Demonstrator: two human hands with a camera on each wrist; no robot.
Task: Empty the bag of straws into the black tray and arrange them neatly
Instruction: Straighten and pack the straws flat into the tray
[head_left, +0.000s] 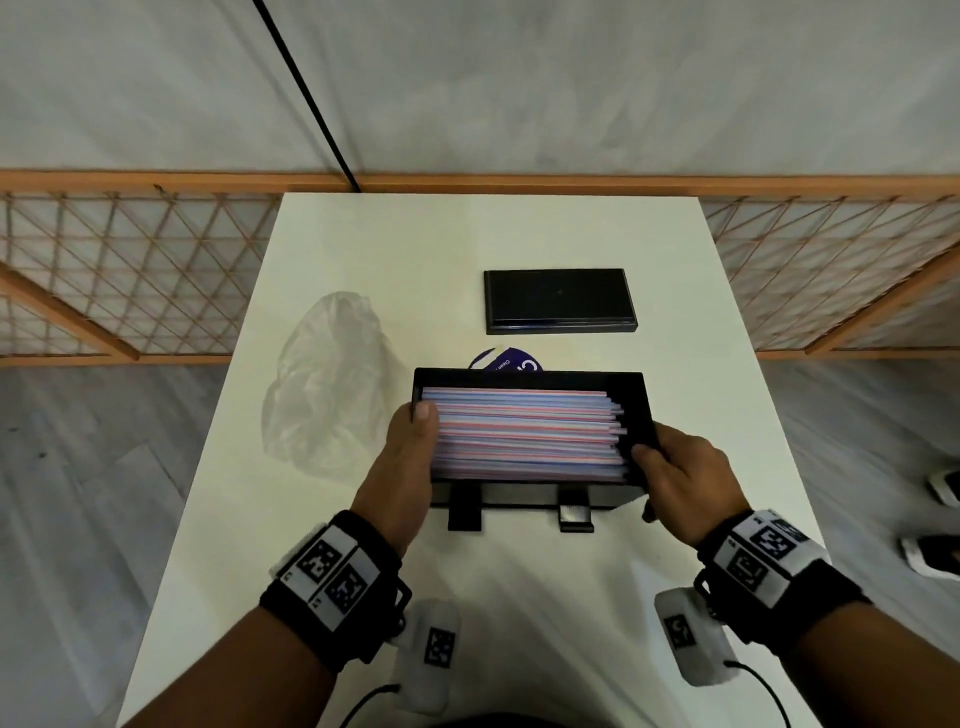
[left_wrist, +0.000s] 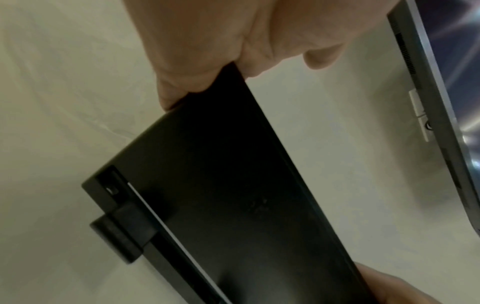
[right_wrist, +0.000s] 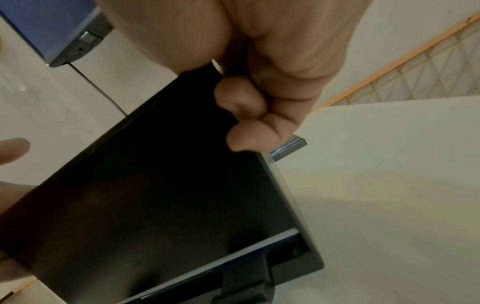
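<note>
The black tray (head_left: 636, 400) is lifted off the white table and tilted toward me, with a flat layer of pink, blue and white straws (head_left: 524, 431) lying lengthwise inside. My left hand (head_left: 410, 452) grips its left end, thumb over the rim onto the straws. My right hand (head_left: 680, 478) grips the right end, thumb inside the wall. Both wrist views show the tray's dark underside (left_wrist: 228, 185) (right_wrist: 155, 195), held by my left hand (left_wrist: 207, 61) and my right hand's curled fingers (right_wrist: 249, 115). The crumpled clear bag (head_left: 327, 379) lies on the table to the left.
A second black tray or lid (head_left: 558, 301) lies farther back on the table (head_left: 519, 597). A purple-and-white printed item (head_left: 506, 361) peeks out behind the held tray. A wooden lattice fence (head_left: 130, 270) runs behind the table. Someone's shoes (head_left: 935, 535) show at the right edge.
</note>
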